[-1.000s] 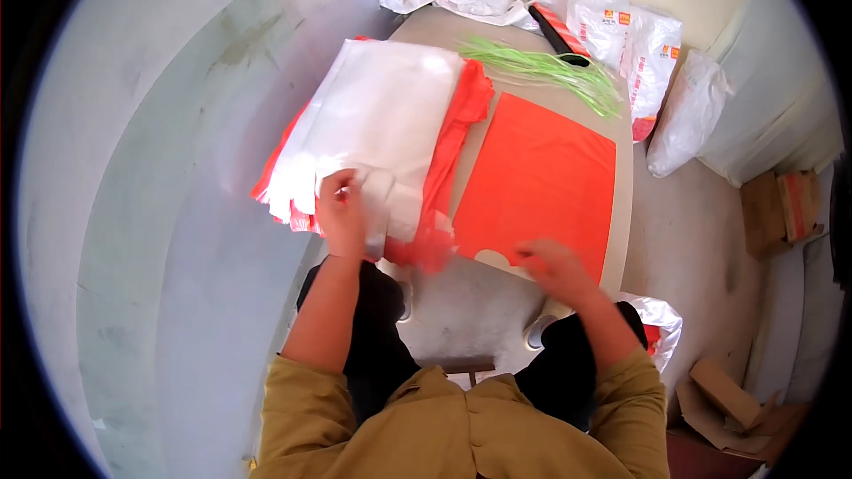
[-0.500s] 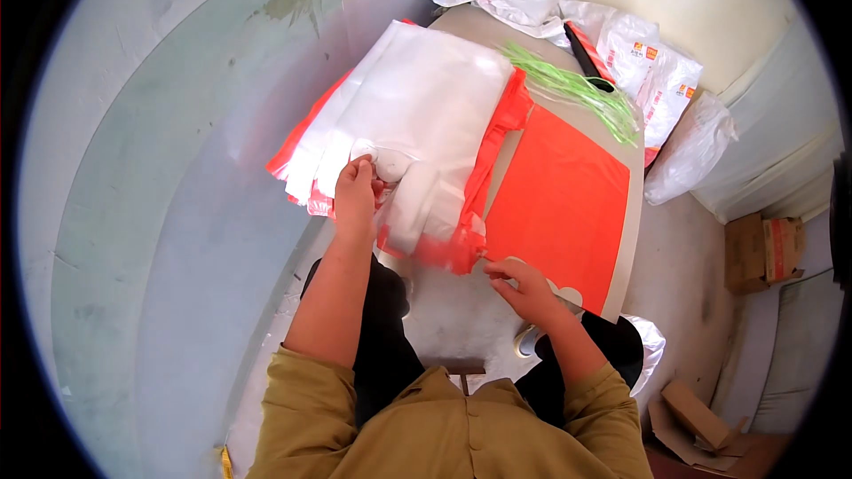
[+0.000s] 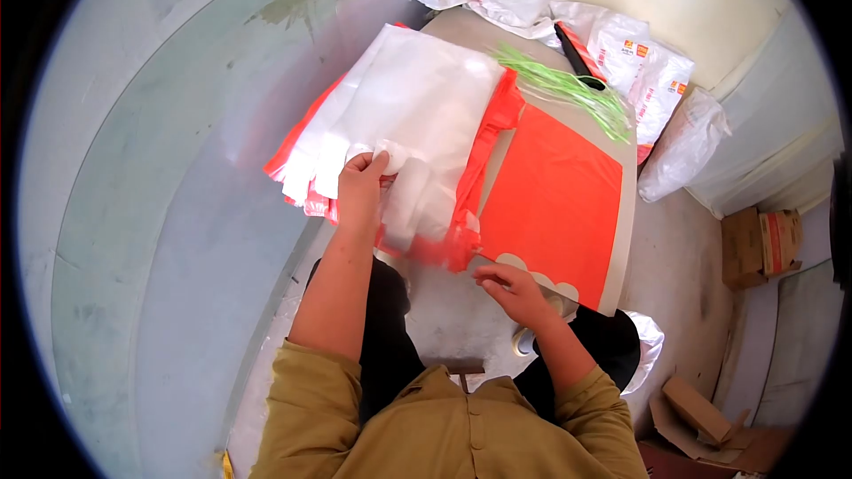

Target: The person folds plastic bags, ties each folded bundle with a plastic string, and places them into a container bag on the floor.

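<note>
A stack of white plastic bags with red edges (image 3: 426, 93) lies on the table, its near end hanging past the front edge. My left hand (image 3: 362, 182) is closed in a pinch on the near edge of a white bag, beside rounded, folded white flaps (image 3: 408, 195). Blurred red plastic (image 3: 435, 251) hangs at the stack's near right corner. Just right of it, by the table's front edge, my right hand (image 3: 515, 293) has loosely bent fingers, with nothing visible between them. A flat red sheet with a scalloped near edge (image 3: 555, 204) lies to the right of the stack.
Green plastic strips (image 3: 568, 84) lie at the table's (image 3: 628, 204) far right, near a black-and-red object (image 3: 581, 55). White printed sacks (image 3: 617, 49) stand behind. A wall (image 3: 240, 151) runs close on the left. Cardboard boxes (image 3: 759, 244) sit on the floor at right.
My left hand has shifted slightly right along the bags' near edge, covering more of the white flaps. My right hand has moved slightly left and down. The view has shifted a little.
</note>
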The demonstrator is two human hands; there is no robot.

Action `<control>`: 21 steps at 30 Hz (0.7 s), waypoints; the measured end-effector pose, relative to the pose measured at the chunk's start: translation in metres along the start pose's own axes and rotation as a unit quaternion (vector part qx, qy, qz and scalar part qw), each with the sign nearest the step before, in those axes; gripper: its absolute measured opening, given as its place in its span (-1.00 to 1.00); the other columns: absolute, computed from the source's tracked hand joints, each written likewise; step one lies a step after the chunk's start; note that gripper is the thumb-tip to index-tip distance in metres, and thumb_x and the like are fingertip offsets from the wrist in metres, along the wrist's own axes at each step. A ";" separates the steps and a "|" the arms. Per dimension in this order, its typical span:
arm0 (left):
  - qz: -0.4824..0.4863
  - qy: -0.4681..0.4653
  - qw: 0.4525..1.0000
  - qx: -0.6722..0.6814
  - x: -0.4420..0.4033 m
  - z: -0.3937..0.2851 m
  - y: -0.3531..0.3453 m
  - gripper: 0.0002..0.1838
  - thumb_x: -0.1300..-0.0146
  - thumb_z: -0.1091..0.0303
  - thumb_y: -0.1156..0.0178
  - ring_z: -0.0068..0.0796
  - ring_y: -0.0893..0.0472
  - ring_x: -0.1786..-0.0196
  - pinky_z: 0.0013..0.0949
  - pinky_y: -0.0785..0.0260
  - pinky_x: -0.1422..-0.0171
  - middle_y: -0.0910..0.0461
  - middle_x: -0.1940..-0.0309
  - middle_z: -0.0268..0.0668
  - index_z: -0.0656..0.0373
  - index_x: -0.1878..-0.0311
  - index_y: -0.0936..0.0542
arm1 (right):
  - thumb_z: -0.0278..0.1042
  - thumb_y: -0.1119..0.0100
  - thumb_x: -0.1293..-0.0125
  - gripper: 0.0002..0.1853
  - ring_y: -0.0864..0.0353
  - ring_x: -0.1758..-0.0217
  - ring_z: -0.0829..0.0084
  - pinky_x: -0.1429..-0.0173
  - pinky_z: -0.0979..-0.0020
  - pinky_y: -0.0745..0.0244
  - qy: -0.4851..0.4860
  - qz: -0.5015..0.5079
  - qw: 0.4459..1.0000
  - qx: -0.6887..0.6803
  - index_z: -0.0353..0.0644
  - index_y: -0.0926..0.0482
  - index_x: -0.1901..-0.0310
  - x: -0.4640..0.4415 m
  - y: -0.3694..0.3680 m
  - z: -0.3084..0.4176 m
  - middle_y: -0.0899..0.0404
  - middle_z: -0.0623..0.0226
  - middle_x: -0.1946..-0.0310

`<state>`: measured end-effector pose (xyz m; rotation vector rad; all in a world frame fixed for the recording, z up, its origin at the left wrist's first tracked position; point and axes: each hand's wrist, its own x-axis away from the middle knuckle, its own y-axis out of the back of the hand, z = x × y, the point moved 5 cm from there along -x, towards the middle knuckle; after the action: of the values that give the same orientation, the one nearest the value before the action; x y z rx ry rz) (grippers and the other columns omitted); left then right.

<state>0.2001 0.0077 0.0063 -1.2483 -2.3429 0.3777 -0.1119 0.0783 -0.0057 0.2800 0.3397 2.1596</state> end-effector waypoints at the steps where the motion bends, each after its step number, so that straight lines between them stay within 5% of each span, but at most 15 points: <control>1: 0.006 -0.005 1.000 0.002 0.000 0.001 -0.002 -0.85 -0.38 0.35 -0.36 -0.59 -0.61 0.28 -0.47 -0.47 0.15 -0.67 0.32 -0.36 0.26 0.18 -0.67 | -0.46 -0.17 -0.50 -0.76 -0.69 -0.08 0.46 -0.19 0.37 -0.56 -0.006 0.002 1.000 0.001 -0.31 -0.64 -0.12 -0.002 -0.002 0.000 -0.70 0.30 0.01; 6: 0.025 -0.002 0.999 0.036 0.003 0.001 -0.012 -0.93 -0.40 0.42 -0.31 -0.50 -0.66 0.10 -0.34 -0.55 -0.02 -0.67 0.23 -0.36 0.19 0.15 -0.64 | -0.38 -0.14 -0.55 -0.69 -0.63 -0.16 0.45 -0.28 0.35 -0.48 -0.061 -0.026 0.994 -0.082 -0.26 -0.58 -0.23 -0.022 -0.008 -0.005 -0.66 0.32 -0.10; 9: 0.112 0.027 0.980 0.165 0.014 -0.001 -0.025 -0.92 -0.41 0.47 -0.26 -0.41 -0.67 -0.04 -0.21 -0.57 -0.19 -0.68 0.11 -0.32 0.18 0.07 -0.61 | -0.29 -0.12 -0.58 -0.52 -0.58 -0.28 0.37 -0.32 0.31 -0.47 -0.018 -0.092 0.967 -0.238 -0.23 -0.37 -0.44 -0.041 -0.011 0.009 -0.54 0.23 -0.30; 15: 0.163 0.042 0.966 0.198 0.030 -0.002 -0.036 -0.87 -0.44 0.52 -0.10 -0.25 -0.66 -0.16 -0.02 -0.52 -0.40 -0.67 0.00 -0.20 0.26 0.01 -0.56 | -0.15 -0.04 -0.63 -0.28 -0.44 -0.48 0.18 -0.48 0.14 -0.40 0.000 -0.186 0.875 -0.447 -0.20 0.07 -0.60 -0.096 0.004 0.000 -0.25 0.11 -0.54; 21: 0.137 0.087 0.965 0.208 0.041 0.011 -0.043 -0.69 -0.43 0.44 -0.08 -0.16 -0.61 -0.25 -0.07 -0.50 -0.39 -0.60 -0.18 -0.14 0.25 -0.20 -0.47 | -0.28 -0.11 -0.58 -0.42 -0.49 -0.41 0.26 -0.51 0.09 -0.38 0.009 -0.121 0.812 -0.572 -0.20 -0.21 -0.52 -0.137 0.002 0.014 -0.45 0.16 -0.39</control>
<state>0.1444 0.0178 0.0263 -1.3306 -1.8231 0.7719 -0.0309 -0.0330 -0.0018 -0.4538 -0.8819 1.7490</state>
